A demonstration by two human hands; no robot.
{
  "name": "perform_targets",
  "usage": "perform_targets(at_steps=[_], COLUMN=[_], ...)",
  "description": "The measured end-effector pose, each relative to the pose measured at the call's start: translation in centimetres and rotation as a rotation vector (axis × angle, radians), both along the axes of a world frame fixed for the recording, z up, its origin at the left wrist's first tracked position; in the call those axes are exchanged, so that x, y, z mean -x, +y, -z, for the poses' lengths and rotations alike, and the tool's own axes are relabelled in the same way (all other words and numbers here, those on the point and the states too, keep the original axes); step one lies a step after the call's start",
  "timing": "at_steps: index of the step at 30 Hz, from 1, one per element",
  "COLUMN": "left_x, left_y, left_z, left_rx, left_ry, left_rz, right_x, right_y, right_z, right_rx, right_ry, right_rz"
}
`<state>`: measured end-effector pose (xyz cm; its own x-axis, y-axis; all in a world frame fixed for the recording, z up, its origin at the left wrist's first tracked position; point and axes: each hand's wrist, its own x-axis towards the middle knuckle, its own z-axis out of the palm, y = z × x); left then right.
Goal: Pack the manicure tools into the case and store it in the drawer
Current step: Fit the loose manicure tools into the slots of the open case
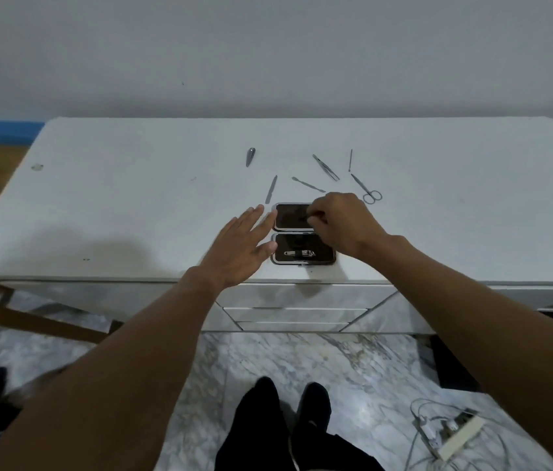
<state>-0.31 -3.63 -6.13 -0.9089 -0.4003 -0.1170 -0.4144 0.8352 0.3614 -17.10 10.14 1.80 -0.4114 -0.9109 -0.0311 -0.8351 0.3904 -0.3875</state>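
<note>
Six tools lie loose toward desk's [98, 198] far edge, behind case [302, 244], which sits open at near edge, centre; clipper [299, 254] seated in near half. Right hand [343, 222] pinches thin tool over far half; left hand [237, 248], fingers spread wide, rests beside case w/o gripping. Risk: unsteadied case slides, tool misses slot.

One head-worn wide view looks forward and down; near the white dresser top [132, 205].
</note>
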Motion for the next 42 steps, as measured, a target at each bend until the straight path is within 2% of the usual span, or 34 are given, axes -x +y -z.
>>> perform_targets(at_steps=[5,11,15,21,29,34,42], left_x=[0.0,-0.4,-0.4,-0.3,-0.3,-0.1,-0.3], left_y=[-0.7,-0.6,-1.1,-1.0,-1.1,-1.2,-1.0], left_z=[0.0,0.4,0.9,1.0,1.3,1.1,1.6], left_rx=[0.144,0.162,0.102,0.118,0.119,0.168,0.199], left_ry=[0.041,0.082,0.118,0.186,0.208,0.12,0.149], left_rz=[0.039,0.046,0.03,0.029,0.037,0.037,0.041], right_x=[0.6,1.7,2.5,3.2,3.1,3.1,1.7], right_y=[-5.9,-14.2,-18.1,-20.6,-19.4,-15.8,-4.6], right_z=[-0.6,-1.1,0.7,2.6,2.4,1.4,0.4], right_rx=[-0.019,-0.095,-0.171,-0.274,-0.214,-0.163,-0.036], right_ry=[0.029,0.057,0.086,0.13,0.276,0.21,0.1], right_rz=[0.012,0.048,-0.016,-0.103,-0.04,-0.011,0.011])
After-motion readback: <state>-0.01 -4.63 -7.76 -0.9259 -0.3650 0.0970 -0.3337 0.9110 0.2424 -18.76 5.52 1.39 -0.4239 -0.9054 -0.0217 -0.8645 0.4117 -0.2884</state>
